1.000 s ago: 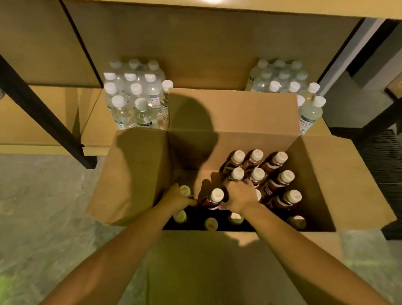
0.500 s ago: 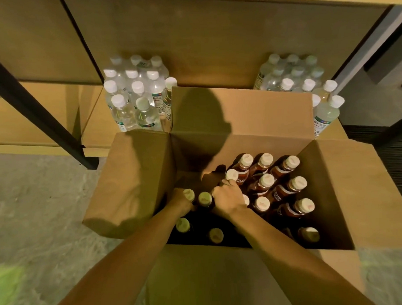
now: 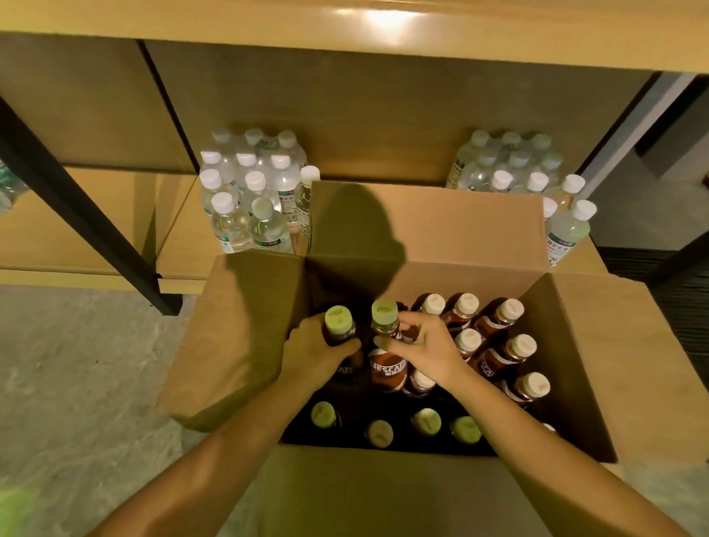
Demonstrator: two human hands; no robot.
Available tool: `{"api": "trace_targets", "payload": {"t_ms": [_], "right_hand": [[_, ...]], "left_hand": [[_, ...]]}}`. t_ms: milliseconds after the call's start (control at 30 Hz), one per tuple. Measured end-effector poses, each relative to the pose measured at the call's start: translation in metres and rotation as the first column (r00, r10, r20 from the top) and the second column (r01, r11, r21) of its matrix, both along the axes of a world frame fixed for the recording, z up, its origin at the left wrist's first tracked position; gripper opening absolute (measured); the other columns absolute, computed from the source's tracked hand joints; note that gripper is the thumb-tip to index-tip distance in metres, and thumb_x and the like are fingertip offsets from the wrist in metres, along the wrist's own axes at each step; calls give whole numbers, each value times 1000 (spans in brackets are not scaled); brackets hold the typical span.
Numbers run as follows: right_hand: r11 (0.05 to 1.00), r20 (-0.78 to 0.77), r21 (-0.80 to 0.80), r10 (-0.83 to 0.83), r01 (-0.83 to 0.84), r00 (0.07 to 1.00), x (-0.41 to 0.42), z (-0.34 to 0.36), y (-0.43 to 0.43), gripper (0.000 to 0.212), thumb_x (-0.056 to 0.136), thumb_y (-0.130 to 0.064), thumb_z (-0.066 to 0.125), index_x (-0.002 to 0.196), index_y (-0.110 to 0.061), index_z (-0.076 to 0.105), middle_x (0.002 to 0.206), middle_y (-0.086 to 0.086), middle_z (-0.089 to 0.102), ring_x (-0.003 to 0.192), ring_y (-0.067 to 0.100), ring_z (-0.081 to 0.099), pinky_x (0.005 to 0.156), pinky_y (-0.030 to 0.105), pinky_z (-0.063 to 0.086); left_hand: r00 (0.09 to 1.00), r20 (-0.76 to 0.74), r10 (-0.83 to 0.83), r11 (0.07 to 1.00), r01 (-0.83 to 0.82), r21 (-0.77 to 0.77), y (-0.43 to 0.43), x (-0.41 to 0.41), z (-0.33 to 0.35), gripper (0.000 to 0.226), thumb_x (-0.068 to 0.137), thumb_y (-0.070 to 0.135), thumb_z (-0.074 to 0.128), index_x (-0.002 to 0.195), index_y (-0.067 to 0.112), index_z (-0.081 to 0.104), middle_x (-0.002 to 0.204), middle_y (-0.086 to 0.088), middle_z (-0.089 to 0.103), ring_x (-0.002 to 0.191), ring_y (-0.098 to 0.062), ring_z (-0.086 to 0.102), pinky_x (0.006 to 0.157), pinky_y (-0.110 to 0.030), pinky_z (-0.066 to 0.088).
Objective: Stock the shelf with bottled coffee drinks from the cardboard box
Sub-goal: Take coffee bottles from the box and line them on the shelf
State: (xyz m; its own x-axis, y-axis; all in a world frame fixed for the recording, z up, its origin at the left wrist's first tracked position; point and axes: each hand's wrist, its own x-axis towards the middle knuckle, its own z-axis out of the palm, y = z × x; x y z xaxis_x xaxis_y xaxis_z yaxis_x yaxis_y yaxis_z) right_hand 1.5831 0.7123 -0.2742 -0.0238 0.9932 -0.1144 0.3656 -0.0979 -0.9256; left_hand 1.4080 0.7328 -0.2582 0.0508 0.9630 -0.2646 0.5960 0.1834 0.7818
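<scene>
Two green-capped coffee bottles are coming out of the box [image 3: 384, 235] at once, so this looks like the pick-up step, with the shelf [image 3: 183, 250] not yet reached. Left hand [image 3: 313, 356] has its grip closed round the neck of the left bottle [image 3: 339, 329]; right hand [image 3: 426, 352] pinches the neck of the right bottle [image 3: 388, 347], thumb in front, fingers spread behind. Both bottles stand upright, raised above the others in the box's far left part. Both forearms reach in from the near side, wrists bent down. Next, I judge, comes a straight lift clear of the far flap, then a carry to the bare shelf between the water bottles [image 3: 254, 199].
</scene>
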Motion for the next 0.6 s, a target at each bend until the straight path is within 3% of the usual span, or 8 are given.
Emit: {"api": "trace_targets", "payload": {"t_ms": [133,167,267,300,333,433,500,600], "right_hand": [[998,-126,34,-42,47,991,10,37,4,25,80,1,68,101,-12,68,85,-17,74,90,-4,65,82,14,50],[998,-150,39,-48,54,988,12,46,6,24,81,1,67,101,-10,68,86,-11,76,89,-1,66,82,15,50],[990,-199,116,-57,81,978,13,80,10,20,82,0,66,102,-3,66,97,33,67,87,15,57,77,19,47],[986,-206,149,-47,79,978,13,92,12,20,82,-3,66,102,-4,66,96,37,63,86,17,53,76,18,46],[981,-215,176,-39,78,976,14,106,13,19,83,-5,64,102,-6,66,94,34,64,83,16,54,75,17,45],[970,-241,228,-27,84,970,15,150,14,18,86,-1,59,96,-15,65,77,-8,73,79,-2,65,74,10,49],[951,-230,295,-20,89,973,17,178,13,17,86,-7,60,97,-20,65,84,-12,72,82,-4,67,74,10,50],[905,-274,400,-31,143,961,25,228,15,14,87,-7,59,97,-15,63,86,-7,68,75,-8,67,64,6,49]], "left_hand": [[997,65,-43,984,31,174,-1,3,41,45,72,31,77,113,18,65,110,-1,70,103,-17,63,87,-30,50],[996,72,-58,976,42,212,0,4,51,44,72,32,77,112,18,65,109,-1,69,102,-16,63,84,-27,49],[989,116,-96,948,55,314,4,6,81,39,74,30,75,108,15,65,105,0,69,93,-12,62,75,-14,45],[983,150,-111,939,54,341,6,8,93,38,75,28,75,109,14,65,104,3,69,90,-8,61,73,-9,42],[977,177,-123,931,51,361,7,10,106,39,76,26,74,111,14,64,104,6,66,88,-2,59,72,-4,40],[970,209,-127,901,25,433,14,20,143,40,77,25,73,113,14,61,102,7,62,85,-1,56,73,-4,40],[974,185,-129,874,24,486,19,27,169,36,76,25,73,107,11,63,96,7,60,83,-4,56,69,-3,39],[939,272,-209,863,46,504,27,34,215,18,75,21,74,89,22,63,82,17,62,69,10,59,64,-4,42]]}}
